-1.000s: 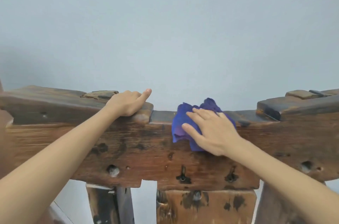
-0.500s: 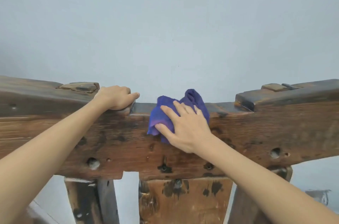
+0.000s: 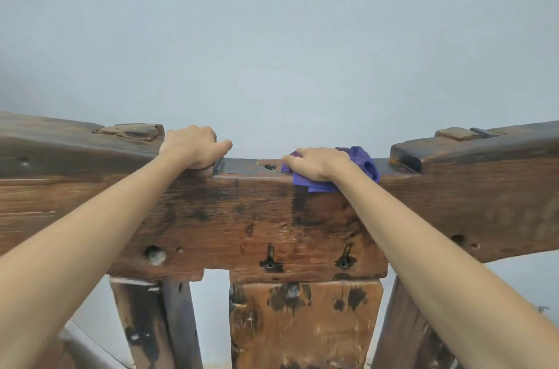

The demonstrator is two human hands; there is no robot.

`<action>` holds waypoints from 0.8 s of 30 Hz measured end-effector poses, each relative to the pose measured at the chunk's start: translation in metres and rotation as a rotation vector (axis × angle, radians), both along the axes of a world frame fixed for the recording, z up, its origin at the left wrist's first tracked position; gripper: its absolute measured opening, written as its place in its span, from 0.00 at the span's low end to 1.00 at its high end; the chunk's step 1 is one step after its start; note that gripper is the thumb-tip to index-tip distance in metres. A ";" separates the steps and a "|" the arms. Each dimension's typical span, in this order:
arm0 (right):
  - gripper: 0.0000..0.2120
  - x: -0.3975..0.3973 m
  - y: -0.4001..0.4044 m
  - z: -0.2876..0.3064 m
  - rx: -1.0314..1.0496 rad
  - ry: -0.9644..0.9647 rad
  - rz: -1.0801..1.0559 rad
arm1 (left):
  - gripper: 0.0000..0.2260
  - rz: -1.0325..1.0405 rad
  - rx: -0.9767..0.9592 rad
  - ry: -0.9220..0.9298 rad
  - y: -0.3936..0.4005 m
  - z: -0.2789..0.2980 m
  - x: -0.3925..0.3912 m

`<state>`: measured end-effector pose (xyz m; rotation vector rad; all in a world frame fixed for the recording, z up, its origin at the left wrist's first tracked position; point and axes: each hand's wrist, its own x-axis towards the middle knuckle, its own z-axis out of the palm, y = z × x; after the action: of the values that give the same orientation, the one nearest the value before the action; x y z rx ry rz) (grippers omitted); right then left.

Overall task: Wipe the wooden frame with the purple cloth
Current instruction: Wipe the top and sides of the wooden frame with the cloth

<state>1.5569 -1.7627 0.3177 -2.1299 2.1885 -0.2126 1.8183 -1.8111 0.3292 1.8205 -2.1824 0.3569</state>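
A dark, worn wooden frame (image 3: 242,217) with a thick top beam spans the view. The purple cloth (image 3: 363,163) lies bunched on the lowered middle part of the beam's top, a corner hanging over the front face. My right hand (image 3: 317,163) lies on top of the cloth with fingers bent over it, pressing it onto the beam. My left hand (image 3: 193,146) grips the raised left step of the beam, fingers curled over its far edge, thumb pointing right.
A plain pale wall (image 3: 272,36) stands close behind the frame. Raised wooden blocks (image 3: 453,132) sit on the beam's right end and left end. Below the beam are a wide middle slat (image 3: 302,323) and darker posts with gaps between them.
My right hand and the cloth have moved up from the beam's front face onto its top and shifted right. My left hand stays on the left step.
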 end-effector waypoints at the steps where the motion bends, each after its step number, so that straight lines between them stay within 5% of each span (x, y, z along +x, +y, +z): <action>1: 0.32 0.017 0.013 -0.011 -0.107 0.000 0.067 | 0.22 0.005 0.007 -0.003 0.002 0.000 0.000; 5: 0.28 0.040 0.065 -0.057 -0.522 0.072 0.182 | 0.21 0.016 0.044 -0.035 0.009 -0.001 0.000; 10: 0.28 -0.036 0.090 -0.058 -0.683 0.290 0.113 | 0.20 -0.002 0.052 -0.043 0.015 0.000 -0.001; 15: 0.42 -0.085 0.065 0.012 -0.555 -0.029 -0.041 | 0.21 -0.013 0.013 -0.022 0.012 0.001 -0.003; 19: 0.28 -0.057 0.052 -0.011 -0.419 0.093 -0.001 | 0.21 -0.022 0.005 -0.017 0.009 0.000 -0.003; 24: 0.19 0.032 0.048 -0.097 -1.052 0.015 -0.043 | 0.21 -0.004 -0.011 -0.013 0.005 -0.003 -0.003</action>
<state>1.5891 -1.7147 0.2204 -2.4319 2.3932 -1.6605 1.8152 -1.8062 0.3266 1.8127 -2.1880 0.3798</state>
